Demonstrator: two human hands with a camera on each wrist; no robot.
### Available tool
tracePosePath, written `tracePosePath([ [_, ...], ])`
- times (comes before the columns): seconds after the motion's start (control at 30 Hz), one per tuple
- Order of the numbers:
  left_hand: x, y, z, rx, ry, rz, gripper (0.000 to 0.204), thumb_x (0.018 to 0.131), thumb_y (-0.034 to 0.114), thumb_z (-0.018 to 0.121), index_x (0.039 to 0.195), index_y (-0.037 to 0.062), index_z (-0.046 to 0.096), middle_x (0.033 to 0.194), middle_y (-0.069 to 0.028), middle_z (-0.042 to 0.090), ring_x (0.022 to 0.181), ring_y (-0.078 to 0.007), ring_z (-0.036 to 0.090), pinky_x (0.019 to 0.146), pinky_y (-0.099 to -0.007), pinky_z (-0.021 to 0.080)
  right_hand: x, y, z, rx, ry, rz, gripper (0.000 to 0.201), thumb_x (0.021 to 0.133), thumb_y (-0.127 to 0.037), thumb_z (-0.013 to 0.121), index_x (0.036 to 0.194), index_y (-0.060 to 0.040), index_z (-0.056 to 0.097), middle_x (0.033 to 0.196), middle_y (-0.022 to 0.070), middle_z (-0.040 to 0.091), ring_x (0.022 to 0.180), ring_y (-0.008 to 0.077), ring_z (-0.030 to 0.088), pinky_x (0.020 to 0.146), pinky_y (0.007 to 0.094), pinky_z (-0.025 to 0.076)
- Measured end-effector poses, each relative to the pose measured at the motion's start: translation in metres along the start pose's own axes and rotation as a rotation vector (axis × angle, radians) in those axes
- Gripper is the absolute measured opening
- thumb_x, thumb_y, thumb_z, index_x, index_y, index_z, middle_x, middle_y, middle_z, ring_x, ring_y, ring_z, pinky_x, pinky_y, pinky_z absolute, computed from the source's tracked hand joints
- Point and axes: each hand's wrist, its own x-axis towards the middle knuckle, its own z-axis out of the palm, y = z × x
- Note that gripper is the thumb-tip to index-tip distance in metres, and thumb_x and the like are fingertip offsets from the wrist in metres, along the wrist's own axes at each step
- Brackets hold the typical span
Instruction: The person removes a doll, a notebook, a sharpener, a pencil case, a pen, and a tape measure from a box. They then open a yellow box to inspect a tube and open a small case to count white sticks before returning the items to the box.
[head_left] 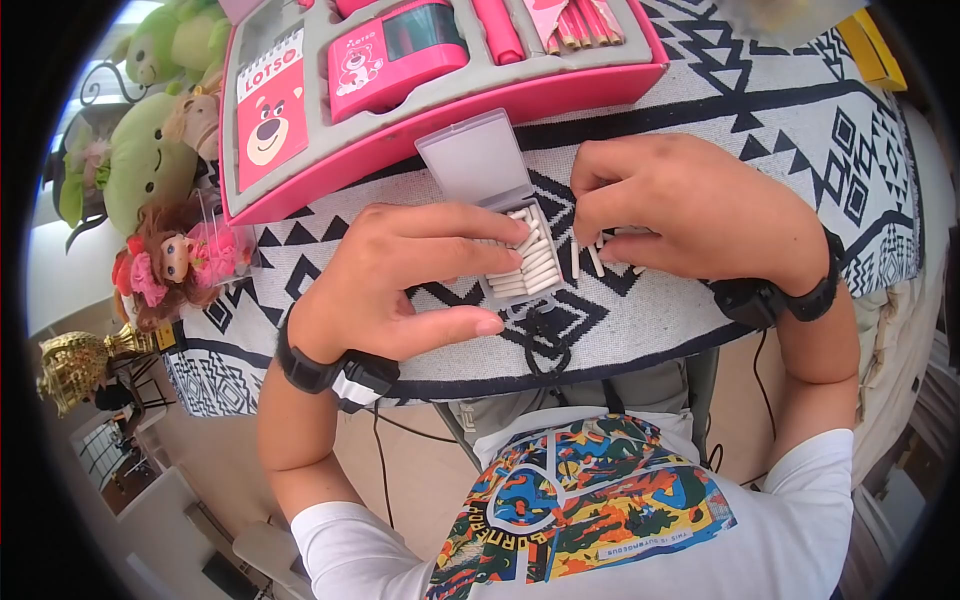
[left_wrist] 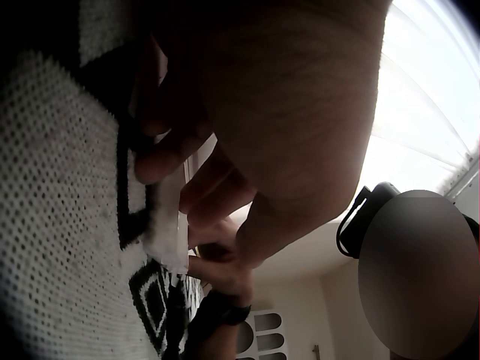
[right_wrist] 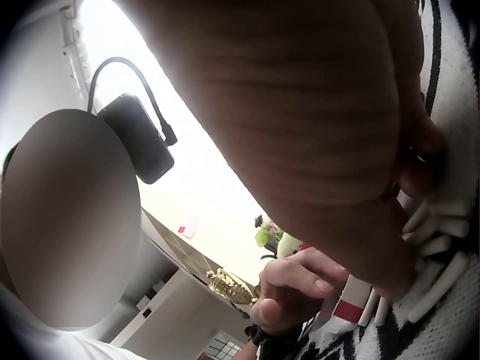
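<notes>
A small clear plastic box with its lid raised lies on the patterned cloth, filled with short white sticks. The left hand reaches over it from the left, its fingertips resting on the sticks and the box, fingers extended, thumb apart near the front edge. To the right of the box, the right hand has bent fingers down among several loose white sticks on the cloth; its palm hides whether a stick is pinched. In the left wrist view, the box shows beside the left fingers.
Behind the box stands a pink gift set with a notebook, a pink device and pencils. A doll and green plush toys are at the left, near a gold trophy. A yellow box lies at the far right.
</notes>
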Motion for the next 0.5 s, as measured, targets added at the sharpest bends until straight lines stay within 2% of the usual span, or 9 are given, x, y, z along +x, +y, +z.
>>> tracePosePath([
  [0.3,0.0004,0.0014,-0.0020,-0.010,-0.013,-0.040,0.040,0.079,0.028,0.080,0.109,0.0008,0.076,0.121,-0.0161,0.072,0.091,-0.0231,0.071,0.067,-0.0291,0.057,0.0007,0.0020,0.0034,-0.046,0.021,0.022,0.010,0.085,-0.012,0.068,0.085,-0.0038,0.062,0.090,0.0108,0.058,0.083,0.0316,0.064,0.072,0.0441,0.051],
  [0.5,0.0009,0.0020,-0.0013,-0.006,-0.016,-0.038,0.042,0.078,0.028,0.080,0.111,0.0013,0.076,0.124,-0.0165,0.071,0.091,-0.0236,0.071,0.067,-0.0294,0.057,-0.0003,-0.0007,0.0002,0.006,0.004,0.029,0.013,0.080,-0.008,0.071,0.092,-0.0054,0.066,0.091,0.0098,0.059,0.087,0.0316,0.065,0.074,0.0439,0.052],
])
